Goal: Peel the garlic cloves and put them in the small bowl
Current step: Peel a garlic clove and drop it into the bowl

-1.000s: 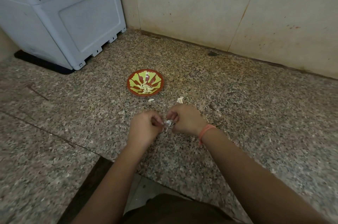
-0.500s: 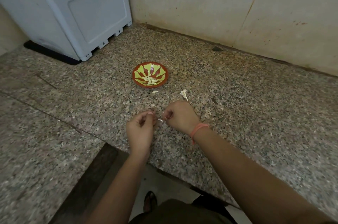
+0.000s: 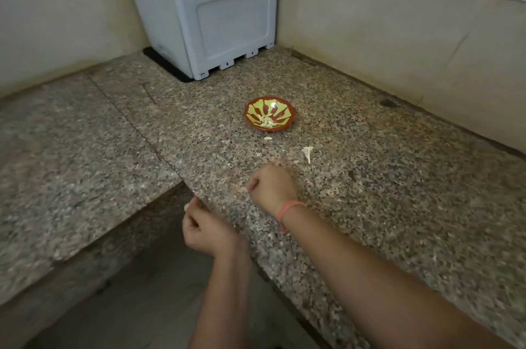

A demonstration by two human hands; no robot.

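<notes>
Curled left hand (image 3: 203, 230) pinches a tiny pale bit (image 3: 186, 207) past the speckled stone counter (image 3: 370, 192); curled right hand (image 3: 271, 186) hides its hold. Bit may fall, missing the red-green bowl (image 3: 291, 116) at twelve o'clock.

Small bowl (image 3: 269, 113): round and shallow, with a red-brown rim and yellow-green petal shapes fanning out from the middle. It stands upright on the speckled surface (image 3: 384, 192), out in the open.
Peeled cloves (image 3: 267, 122): a little pale heap lying in the bowl's near side.
Loose clove (image 3: 267, 138): small and creamy white, flat on the surface just in front of the bowl and not touching it.
Papery garlic piece (image 3: 308, 152): white and tapering to a point, lying near the loose clove on its right.
Pale scrap (image 3: 186, 207): pinched at the fingertips of the left hand (image 3: 202, 230), off the surface's edge; whether it is skin or clove, I can't tell.
</notes>
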